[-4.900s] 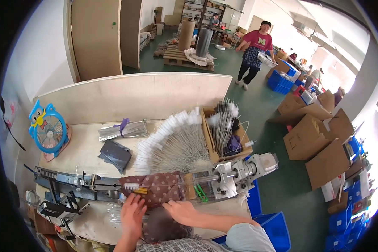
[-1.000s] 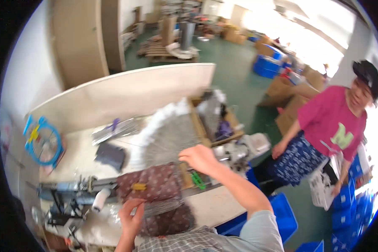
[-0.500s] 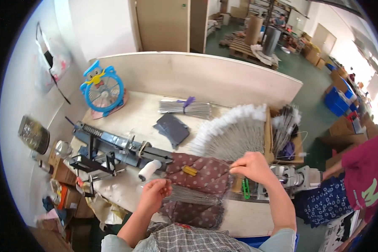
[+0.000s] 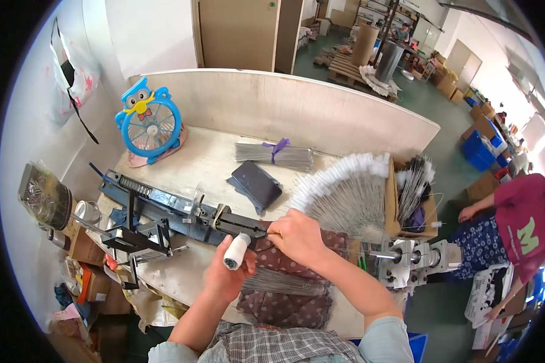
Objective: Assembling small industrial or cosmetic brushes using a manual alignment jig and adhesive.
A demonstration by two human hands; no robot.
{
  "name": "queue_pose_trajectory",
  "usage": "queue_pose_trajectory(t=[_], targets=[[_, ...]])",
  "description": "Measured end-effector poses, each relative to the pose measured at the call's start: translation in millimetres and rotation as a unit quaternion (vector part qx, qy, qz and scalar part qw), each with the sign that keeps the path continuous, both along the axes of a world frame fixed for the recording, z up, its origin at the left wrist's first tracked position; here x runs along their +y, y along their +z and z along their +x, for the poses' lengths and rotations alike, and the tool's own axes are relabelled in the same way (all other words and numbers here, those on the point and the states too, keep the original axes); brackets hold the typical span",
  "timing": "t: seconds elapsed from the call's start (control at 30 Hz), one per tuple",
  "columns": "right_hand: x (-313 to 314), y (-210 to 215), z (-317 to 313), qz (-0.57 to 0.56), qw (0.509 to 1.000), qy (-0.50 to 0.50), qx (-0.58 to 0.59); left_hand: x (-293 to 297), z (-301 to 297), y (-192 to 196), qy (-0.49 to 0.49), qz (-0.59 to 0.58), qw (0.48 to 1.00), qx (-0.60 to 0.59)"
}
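Your left hand [image 4: 229, 272] was curled around a white cylindrical handle [image 4: 237, 251] by the dark metal jig [image 4: 163, 204], while your right hand [image 4: 298, 236] had its fingertips pinched together at the jig's right end, anything between them too small to tell. Brown polka-dot padded cloth [image 4: 284, 311] lay below your right hand with thin metal wires [image 4: 281, 282] across it, and white-tufted wire rods [image 4: 342, 196] fanned out beyond, beside a cardboard box [image 4: 391, 199].
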State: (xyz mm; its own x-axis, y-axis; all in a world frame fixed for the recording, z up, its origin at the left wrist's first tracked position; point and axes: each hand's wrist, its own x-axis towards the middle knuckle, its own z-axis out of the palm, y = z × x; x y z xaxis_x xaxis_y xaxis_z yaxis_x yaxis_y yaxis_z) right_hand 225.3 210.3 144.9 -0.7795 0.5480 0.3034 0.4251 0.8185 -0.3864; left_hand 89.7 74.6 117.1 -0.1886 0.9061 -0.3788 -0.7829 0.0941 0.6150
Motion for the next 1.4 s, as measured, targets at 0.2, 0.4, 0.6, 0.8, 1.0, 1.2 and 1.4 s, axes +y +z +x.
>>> queue_pose_trajectory(t=[0.2, 0.4, 0.6, 0.8, 1.0, 1.2, 1.4], targets=[[-1, 1, -4, 0.013, 0.999, -0.028, -0.036, 12, 22, -13, -0.052, -0.035, 0.973, 0.221], [-1, -1, -5, 0.029, 0.998, -0.028, -0.043, 20, 14, -23, -0.132, -0.156, 0.729, 0.654], [-15, 2, 35, 0.108, 0.993, -0.003, 0.038, 28, 52, -32, 0.050, -0.026, 0.978, 0.202], [-44, -24, 73, 0.089, 0.991, 0.033, 0.097, 26, 42, -54, -0.024, 0.023, 0.857, 0.515], [-21, -77, 58, 0.059, 0.995, 0.041, 0.069, 15, 10, -74, -0.060, 0.020, 0.866, 0.496], [-15, -95, 40, 0.050, 0.999, 0.000, 0.011, -60, -92, -93, 0.102, -0.193, 0.947, 0.236], [-12, -95, 39, -0.021, 0.998, -0.005, -0.061, -74, -113, -76, 0.160, -0.112, 0.972, 0.133]])
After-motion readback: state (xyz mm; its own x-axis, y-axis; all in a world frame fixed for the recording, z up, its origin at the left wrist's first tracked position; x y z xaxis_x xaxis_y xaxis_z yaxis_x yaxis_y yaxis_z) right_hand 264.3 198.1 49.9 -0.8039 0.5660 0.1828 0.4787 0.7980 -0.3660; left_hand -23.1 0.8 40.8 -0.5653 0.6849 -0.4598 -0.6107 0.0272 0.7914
